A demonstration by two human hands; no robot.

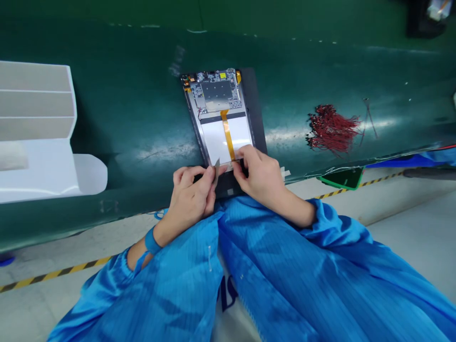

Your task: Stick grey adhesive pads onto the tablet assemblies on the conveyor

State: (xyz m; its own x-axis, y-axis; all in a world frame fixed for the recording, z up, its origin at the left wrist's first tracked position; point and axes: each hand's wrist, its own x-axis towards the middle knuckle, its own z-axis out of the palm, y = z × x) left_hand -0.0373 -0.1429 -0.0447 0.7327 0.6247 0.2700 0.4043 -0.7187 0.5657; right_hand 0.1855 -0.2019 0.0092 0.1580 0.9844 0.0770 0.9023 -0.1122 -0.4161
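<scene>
An opened tablet (215, 147) lies in front of me with its insides up. Its circuit board (217, 92) is at the far end, and an orange flex cable (228, 135) runs down over the silvery-white battery (213, 137). At the near left corner my left hand (192, 192) is closed around pointed metal tweezers (216, 172), tip upward, its fingertips at the tablet's near edge. My right hand (261, 175) pinches at the near edge beside the cable's lower end. What lies between its fingertips is too small to make out.
A dark pad (257, 114) lies under the tablet on the green mat (142, 104). Red wires (331, 128) lie in a heap to the right. White sheets with grey panels (39, 137) are at the left. A green bin (344, 179) stands below the table edge.
</scene>
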